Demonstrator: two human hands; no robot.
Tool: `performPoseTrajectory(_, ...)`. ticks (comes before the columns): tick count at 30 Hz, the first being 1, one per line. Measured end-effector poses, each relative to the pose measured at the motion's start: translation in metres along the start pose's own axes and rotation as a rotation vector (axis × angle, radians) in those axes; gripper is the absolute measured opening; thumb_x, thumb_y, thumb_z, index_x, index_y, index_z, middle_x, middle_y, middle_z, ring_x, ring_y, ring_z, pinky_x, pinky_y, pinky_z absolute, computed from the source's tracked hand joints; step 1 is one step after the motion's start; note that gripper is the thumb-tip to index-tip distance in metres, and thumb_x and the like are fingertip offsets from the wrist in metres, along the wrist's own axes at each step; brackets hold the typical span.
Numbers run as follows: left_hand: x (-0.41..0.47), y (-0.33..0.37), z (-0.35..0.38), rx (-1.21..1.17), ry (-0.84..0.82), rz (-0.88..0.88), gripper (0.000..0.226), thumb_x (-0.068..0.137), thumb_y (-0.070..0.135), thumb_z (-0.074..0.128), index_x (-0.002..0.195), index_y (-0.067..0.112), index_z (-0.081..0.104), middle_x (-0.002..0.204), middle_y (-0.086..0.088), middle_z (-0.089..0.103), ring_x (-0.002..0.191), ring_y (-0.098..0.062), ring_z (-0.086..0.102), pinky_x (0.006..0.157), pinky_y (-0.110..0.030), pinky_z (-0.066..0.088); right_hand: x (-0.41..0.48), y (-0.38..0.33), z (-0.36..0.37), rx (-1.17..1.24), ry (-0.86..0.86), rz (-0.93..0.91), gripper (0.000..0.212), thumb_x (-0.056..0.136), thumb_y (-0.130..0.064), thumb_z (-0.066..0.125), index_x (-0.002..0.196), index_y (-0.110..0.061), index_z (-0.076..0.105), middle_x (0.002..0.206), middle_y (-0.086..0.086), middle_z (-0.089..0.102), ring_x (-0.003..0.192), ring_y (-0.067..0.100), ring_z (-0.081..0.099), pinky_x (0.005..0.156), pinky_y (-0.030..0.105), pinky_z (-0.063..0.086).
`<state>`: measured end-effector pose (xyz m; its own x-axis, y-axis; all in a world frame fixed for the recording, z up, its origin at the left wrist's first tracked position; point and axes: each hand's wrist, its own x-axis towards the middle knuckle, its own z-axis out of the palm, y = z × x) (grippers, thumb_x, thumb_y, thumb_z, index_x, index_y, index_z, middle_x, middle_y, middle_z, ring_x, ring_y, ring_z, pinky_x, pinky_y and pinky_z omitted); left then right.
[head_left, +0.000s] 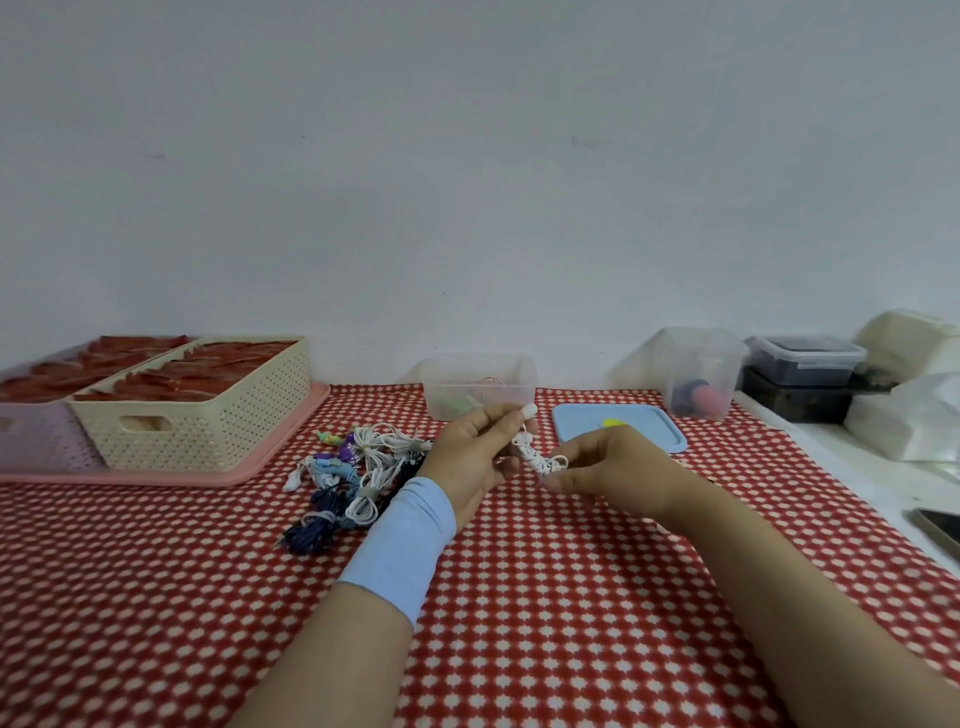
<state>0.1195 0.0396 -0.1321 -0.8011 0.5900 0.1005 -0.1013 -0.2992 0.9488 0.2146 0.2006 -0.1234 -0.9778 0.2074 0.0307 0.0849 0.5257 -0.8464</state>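
My left hand (475, 457), with a light blue wristband below it, pinches the upper end of a coiled white earphone cord (535, 454) above the table. My right hand (608, 475) pinches the lower end of the same cord between thumb and fingers. To the left of my hands, a pile of bundled earphone cords (358, 467) in white, blue and dark navy lies on the red-and-white patterned tablecloth (545, 597).
A cream perforated basket (208, 421) with red items sits on a pink tray (249, 467) at the left. A clear plastic tub (480, 382) and a blue lid (623, 428) lie behind my hands. Clear and dark containers (805, 364) and white bags stand at the right.
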Motion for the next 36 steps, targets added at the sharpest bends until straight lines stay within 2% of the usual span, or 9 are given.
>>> performPoseTrajectory(1, 0.000, 0.002, -0.003, 0.020, 0.020, 0.002, 0.012, 0.091, 0.017, 0.066, 0.097, 0.010, 0.074, 0.088, -0.002, 0.071, 0.074, -0.010, 0.057, 0.062, -0.021, 0.051, 0.001, -0.001, 0.000, 0.033, 0.023, -0.007, 0.017, 0.079, -0.028, 0.083, 0.092, -0.017, 0.080, 0.087, 0.003, 0.078, 0.077, 0.010, 0.068, 0.075, 0.026, 0.057)
performPoseTrajectory(4, 0.006, 0.013, -0.014, 0.124, 0.086, 0.025, 0.011, 0.089, 0.019, 0.071, 0.095, 0.010, 0.075, 0.080, -0.002, 0.068, 0.075, -0.013, 0.060, 0.073, -0.029, 0.056, 0.004, -0.010, 0.000, 0.064, 0.075, -0.013, 0.010, 0.084, -0.025, 0.079, 0.092, -0.019, 0.079, 0.077, 0.002, 0.074, 0.058, 0.006, 0.060, 0.051, 0.014, 0.045)
performPoseTrajectory(9, 0.031, 0.053, -0.031, 0.306, 0.145, 0.074, 0.012, 0.088, 0.011, 0.072, 0.098, 0.003, 0.071, 0.081, -0.010, 0.071, 0.075, -0.019, 0.068, 0.077, -0.030, 0.061, 0.040, -0.039, -0.006, 0.027, 0.197, -0.100, 0.016, 0.086, -0.018, 0.078, 0.101, -0.013, 0.073, 0.081, 0.015, 0.075, 0.055, 0.022, 0.063, 0.045, 0.016, 0.044)
performPoseTrajectory(14, 0.078, 0.084, -0.054, 0.553, 0.214, 0.132, 0.008, 0.090, 0.007, 0.069, 0.097, 0.003, 0.070, 0.081, -0.011, 0.071, 0.075, -0.021, 0.069, 0.079, -0.034, 0.061, 0.107, -0.064, -0.011, -0.191, 0.259, -0.135, 0.013, 0.088, -0.021, 0.076, 0.100, -0.022, 0.071, 0.078, -0.004, 0.071, 0.052, 0.019, 0.066, 0.050, 0.017, 0.047)
performPoseTrajectory(18, 0.115, 0.083, -0.065, 0.851, 0.192, 0.119, 0.007, 0.090, 0.011, 0.068, 0.087, 0.017, 0.069, 0.083, -0.006, 0.073, 0.081, -0.021, 0.072, 0.085, -0.037, 0.059, 0.155, -0.066, -0.018, -0.496, 0.279, -0.108, 0.014, 0.091, -0.023, 0.068, 0.102, -0.032, 0.071, 0.091, -0.007, 0.068, 0.082, 0.016, 0.064, 0.076, 0.030, 0.053)
performPoseTrajectory(22, 0.145, 0.068, -0.059, 1.077, 0.092, 0.108, 0.006, 0.088, 0.018, 0.070, 0.085, 0.023, 0.071, 0.088, 0.003, 0.072, 0.084, -0.016, 0.069, 0.088, -0.034, 0.056, 0.182, -0.056, -0.022, -0.713, 0.213, -0.053, 0.019, 0.094, -0.025, 0.060, 0.104, -0.037, 0.070, 0.102, -0.008, 0.068, 0.093, 0.016, 0.063, 0.077, 0.032, 0.052)
performPoseTrajectory(27, 0.164, 0.059, -0.055, 1.469, -0.179, -0.012, 0.014, 0.092, 0.034, 0.063, 0.082, 0.025, 0.068, 0.091, 0.003, 0.068, 0.085, -0.018, 0.061, 0.083, -0.033, 0.050, 0.196, -0.045, -0.021, -0.851, -0.011, 0.051, 0.022, 0.091, -0.041, 0.064, 0.106, -0.030, 0.077, 0.104, -0.009, 0.073, 0.097, 0.014, 0.064, 0.086, 0.031, 0.053)
performPoseTrajectory(31, 0.167, 0.055, -0.061, 1.512, -0.189, -0.013, 0.022, 0.094, 0.038, 0.058, 0.079, 0.023, 0.064, 0.089, -0.001, 0.066, 0.079, -0.018, 0.057, 0.076, -0.034, 0.047, 0.195, -0.042, -0.022, -0.728, 0.013, -0.017, 0.022, 0.092, -0.022, 0.062, 0.101, -0.032, 0.079, 0.102, -0.012, 0.073, 0.095, 0.009, 0.062, 0.085, 0.027, 0.050)
performPoseTrajectory(36, 0.152, 0.061, -0.073, 1.427, -0.126, 0.083, 0.016, 0.095, 0.030, 0.058, 0.103, 0.024, 0.071, 0.109, 0.005, 0.068, 0.099, -0.015, 0.060, 0.091, -0.030, 0.047, 0.188, -0.043, -0.016, -0.721, 0.069, -0.059, 0.030, 0.092, -0.015, 0.054, 0.101, -0.032, 0.078, 0.108, -0.011, 0.073, 0.097, 0.011, 0.063, 0.082, 0.027, 0.051)
